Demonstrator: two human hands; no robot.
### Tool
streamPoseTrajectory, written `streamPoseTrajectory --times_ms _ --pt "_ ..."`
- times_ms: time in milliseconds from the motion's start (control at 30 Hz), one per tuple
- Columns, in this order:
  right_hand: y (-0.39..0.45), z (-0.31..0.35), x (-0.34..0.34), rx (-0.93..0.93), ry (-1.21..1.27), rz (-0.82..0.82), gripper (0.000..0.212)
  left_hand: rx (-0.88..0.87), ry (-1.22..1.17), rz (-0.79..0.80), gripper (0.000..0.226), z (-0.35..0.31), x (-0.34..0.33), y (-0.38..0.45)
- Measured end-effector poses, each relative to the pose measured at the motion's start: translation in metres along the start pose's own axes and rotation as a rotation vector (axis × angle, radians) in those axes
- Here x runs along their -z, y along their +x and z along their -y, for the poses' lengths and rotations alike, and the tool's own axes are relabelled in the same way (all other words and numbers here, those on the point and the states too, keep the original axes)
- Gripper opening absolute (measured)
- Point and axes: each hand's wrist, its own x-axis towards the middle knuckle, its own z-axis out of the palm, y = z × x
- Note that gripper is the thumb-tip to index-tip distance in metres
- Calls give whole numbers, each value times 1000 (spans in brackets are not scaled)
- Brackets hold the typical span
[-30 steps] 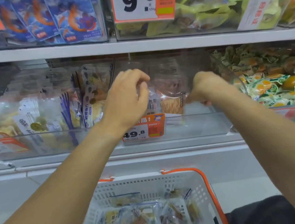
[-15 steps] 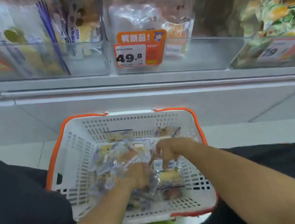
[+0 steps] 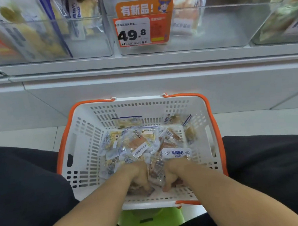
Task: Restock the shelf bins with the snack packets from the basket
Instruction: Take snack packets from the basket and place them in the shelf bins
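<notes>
Currently both hands are down in the white basket (image 3: 85,136) at lower centre of the frame, buried in the pile of snack packets (image 3: 138,146): left hand (image 3: 138,175) curled with fingers pushed under packets, right hand (image 3: 173,173) curled the same way just beside it, but can't tell whether either grip has closed on a specific packet. Clear shelf bins (image 3: 218,25) run along the top of the frame, the centre one carrying an orange 49.8 price tag (image 3: 142,30); a green stool (image 3: 150,219) shows under the basket's near edge.
</notes>
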Motion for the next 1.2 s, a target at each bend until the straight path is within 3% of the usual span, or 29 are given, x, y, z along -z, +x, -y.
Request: streamPoseTrajectory --times_ms 100,200,300,400,567,633,700,867,1000,1100,1200 --pt "-4 5 7 22 -22 53 66 -10 -118 -108 16 9 9 0" --pt "-15 7 16 100 17 16 47 -21 -230 -156 21 15 14 4" --pt "-14 18 11 238 88 -33 53 22 -129 -46 39 16 5 6" --pt "-7 36 -1 267 163 4 57 25 -118 42 15 14 -7 5" --pt "4 44 -7 315 -75 -195 12 24 -210 -25 25 19 -3 -2" --pt "2 41 3 341 77 -188 2 43 -338 -16 23 27 3 -5" --pt "-6 31 20 347 368 -201 10 32 -539 -57 26 34 15 -14" --pt "-35 -5 51 360 1156 -189 12 -175 -979 -293 39 46 48 -39" --pt "-50 -18 68 530 1619 -142 18 -282 -1089 -288 46 43 54 -46" --pt "-57 -21 81 631 1740 -178 16 -402 -1167 -257 36 32 60 -55" --pt "-68 -29 94 723 1647 -195 29 -425 -1083 -417 33 26 75 -67"
